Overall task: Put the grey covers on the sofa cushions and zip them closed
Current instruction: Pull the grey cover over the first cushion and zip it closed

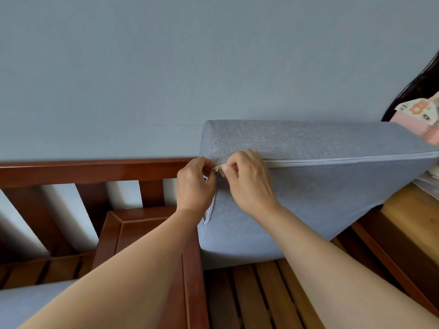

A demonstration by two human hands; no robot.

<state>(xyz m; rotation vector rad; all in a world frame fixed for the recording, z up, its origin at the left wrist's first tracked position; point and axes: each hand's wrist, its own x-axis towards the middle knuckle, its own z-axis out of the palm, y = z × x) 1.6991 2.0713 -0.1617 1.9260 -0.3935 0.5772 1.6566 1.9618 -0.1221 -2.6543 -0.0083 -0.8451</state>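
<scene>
One cushion (pixel 308 186), stood on edge on the wooden sofa (pixel 147 224), is already dressed in its cover and zipped almost to the corner, where the slider (pixel 217 169) is pinched by the left hand (pixel 196 184) and the seam is gripped by the right hand (pixel 249 179), so little closing seems left.

Soft, even daylight fills my view, bright enough but muted, with a cool bluish cast on the wall (pixel 166 67). Shadows are faint: a dim band under my forearms and darker gaps between the wooden slats (pixel 256 295). A small gleam of glare sits on the dark curved edge (pixel 418 84) at the far right. The wide lens bends straight lines near the edges. Focus is slightly soft throughout.
</scene>
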